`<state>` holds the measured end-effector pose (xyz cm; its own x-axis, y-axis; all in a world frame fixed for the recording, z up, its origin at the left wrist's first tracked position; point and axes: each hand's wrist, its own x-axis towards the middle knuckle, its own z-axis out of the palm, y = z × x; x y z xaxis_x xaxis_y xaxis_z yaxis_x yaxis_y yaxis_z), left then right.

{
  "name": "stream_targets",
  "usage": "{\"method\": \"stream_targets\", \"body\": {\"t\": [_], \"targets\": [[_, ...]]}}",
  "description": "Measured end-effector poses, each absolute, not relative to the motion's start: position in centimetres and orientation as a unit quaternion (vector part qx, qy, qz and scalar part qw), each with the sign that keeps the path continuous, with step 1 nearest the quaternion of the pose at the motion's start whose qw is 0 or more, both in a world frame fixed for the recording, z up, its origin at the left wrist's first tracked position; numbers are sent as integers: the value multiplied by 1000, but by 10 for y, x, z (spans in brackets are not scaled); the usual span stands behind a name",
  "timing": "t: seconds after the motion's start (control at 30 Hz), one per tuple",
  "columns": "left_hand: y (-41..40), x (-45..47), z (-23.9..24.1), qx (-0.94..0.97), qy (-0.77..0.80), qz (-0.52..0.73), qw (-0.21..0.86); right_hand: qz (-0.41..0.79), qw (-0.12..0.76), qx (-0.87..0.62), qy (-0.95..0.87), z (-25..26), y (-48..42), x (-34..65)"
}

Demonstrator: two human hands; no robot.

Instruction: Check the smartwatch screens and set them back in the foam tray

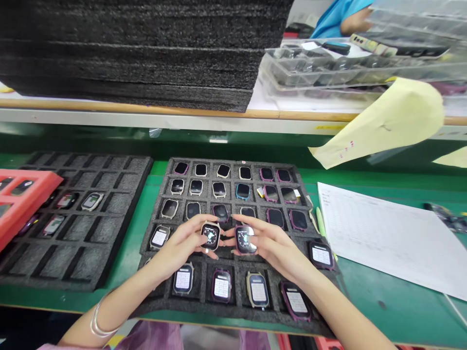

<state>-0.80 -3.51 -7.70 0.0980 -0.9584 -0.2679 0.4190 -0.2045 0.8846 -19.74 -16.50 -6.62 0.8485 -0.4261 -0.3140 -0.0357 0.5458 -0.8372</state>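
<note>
A black foam tray (233,311) with many pockets lies in front of me on the green bench, filled with several smartwatch bodies. My left hand (184,243) grips a beige-cased watch (210,236) with a lit dial, fingers curled round it. Beside it, my right hand (272,245) holds a purple-cased watch (245,239), also lit. Both watches hover just above the tray's middle rows, almost touching. The front row shows watches with white text screens (222,286); the rear rows have dark screens.
A second black foam tray (109,204) on the left holds a few watches, partly under a red tray (25,194). A printed sheet (386,233) lies right. Above, a shelf carries stacked foam (146,53), clear plastic trays (328,68), yellow paper (394,121). Another person's blue sleeve (335,17) shows behind.
</note>
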Motion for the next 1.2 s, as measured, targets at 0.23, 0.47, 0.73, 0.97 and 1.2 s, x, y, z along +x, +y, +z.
{"method": "stream_targets", "body": {"t": [0.23, 0.47, 0.73, 0.97, 1.2], "targets": [[-34, -7, -75, 485, -292, -612, 553, -115, 840, -473, 238, -65, -164, -197], [-36, -9, -72, 528, -347, -568, 527, -119, 850, -465, 217, -71, -164, -202], [-34, -6, -78, 574, -412, -507, 494, -111, 816, -532, 196, -69, -167, -202], [-32, -9, -69, 620, -440, -463, 456, -105, 827, -528, 159, -68, -167, -204], [-28, -14, -65, 602, -408, -512, 457, -109, 855, -490, 133, -62, -167, -202]]}}
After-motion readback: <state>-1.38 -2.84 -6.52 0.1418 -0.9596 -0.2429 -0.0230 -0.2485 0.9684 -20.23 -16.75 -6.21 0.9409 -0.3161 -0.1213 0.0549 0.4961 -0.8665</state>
